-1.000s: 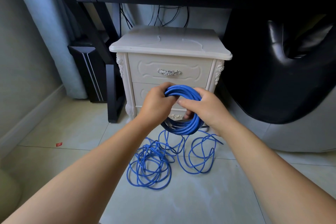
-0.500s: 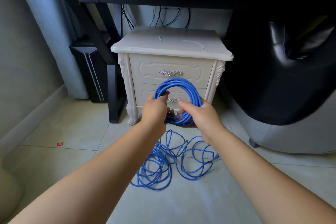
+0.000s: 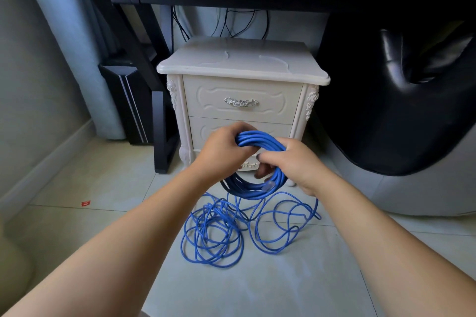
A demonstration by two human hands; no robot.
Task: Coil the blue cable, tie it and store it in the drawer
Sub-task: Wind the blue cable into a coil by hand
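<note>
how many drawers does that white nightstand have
2 on the cream carved nightstand. The upper drawer with its silver handle shows fully; the lower drawer sits directly below, partly hidden behind both hands and the coiled blue cable. Both are shut.

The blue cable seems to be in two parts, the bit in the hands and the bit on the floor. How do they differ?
The coiled part is a tight, round bundle of stacked turns, held up by the left hand and right hand; the loose part sprawls in wide, tangled loops on the floor tiles. A clear plug shows on the coiled part; none shows in the loose part. Both are the same thin blue cable, joined.
</note>
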